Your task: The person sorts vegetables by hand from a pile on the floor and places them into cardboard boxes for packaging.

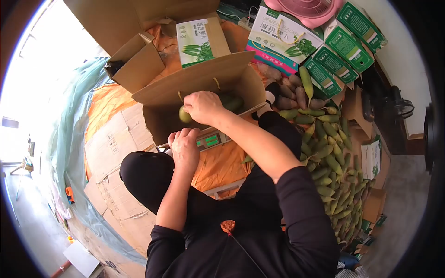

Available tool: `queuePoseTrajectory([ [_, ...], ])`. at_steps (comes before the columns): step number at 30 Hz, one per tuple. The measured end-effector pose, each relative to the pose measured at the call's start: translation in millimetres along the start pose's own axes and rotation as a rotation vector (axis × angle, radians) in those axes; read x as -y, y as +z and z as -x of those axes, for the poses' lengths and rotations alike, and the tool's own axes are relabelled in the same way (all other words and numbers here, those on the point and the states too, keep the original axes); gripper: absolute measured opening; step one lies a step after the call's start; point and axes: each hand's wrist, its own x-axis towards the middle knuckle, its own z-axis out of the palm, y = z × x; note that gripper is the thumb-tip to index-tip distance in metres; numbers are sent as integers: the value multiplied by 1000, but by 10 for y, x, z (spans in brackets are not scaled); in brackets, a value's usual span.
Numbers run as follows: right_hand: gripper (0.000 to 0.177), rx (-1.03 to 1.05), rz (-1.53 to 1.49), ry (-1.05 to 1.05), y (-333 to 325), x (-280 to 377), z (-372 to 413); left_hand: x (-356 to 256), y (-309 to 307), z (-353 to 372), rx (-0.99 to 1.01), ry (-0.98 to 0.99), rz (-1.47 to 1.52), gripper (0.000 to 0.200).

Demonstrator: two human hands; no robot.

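An open cardboard box [157,118] with rope handles stands in front of me. Inside it, my right hand [202,107] is closed around a green radish [185,115], whose pale rounded end shows below my fingers. More green radishes [232,103] lie in the right part of the box, partly hidden by my arm. My left hand [184,147] has its fingers bent over the near edge of the box. Right beside that hand, a scale [210,141] with a lit green display shows under the box's near side.
A large heap of green radishes [331,162] lies on the right, with wrapped ones [287,90] behind it. Printed radish cartons [285,34] and a pink fan [308,9] stand at the back. Flattened cardboard [116,134] covers the left floor, beside a smaller open box [139,65].
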Motion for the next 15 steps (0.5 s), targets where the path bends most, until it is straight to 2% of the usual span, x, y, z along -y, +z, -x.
queuePoseTrajectory([
  [1,17,-2,-1,13,97,-99,-43,6,7,0,-3,-2,-1,28],
  [3,17,137,95,183,249,-322,-52,31,26,4,-15,13,-10,27],
  [4,17,127,97,218,233,-332,-3,51,42,-4,-36,27,-19,27],
  [6,19,42,142,130,-14,-348,178,48,23,-17,-18,22,-57,23],
  [8,20,-20,-32,143,-437,-244,367,24,50,-12,-7,31,-49,20],
  [11,22,-278,-198,-7,-929,-448,751,93,145,-7,11,13,-74,20],
  [13,21,-353,-302,174,-1362,-506,1200,90,143,-11,5,30,-86,19],
  [15,20,-436,-280,329,-1558,-905,1665,135,174,-16,4,44,-67,19],
])
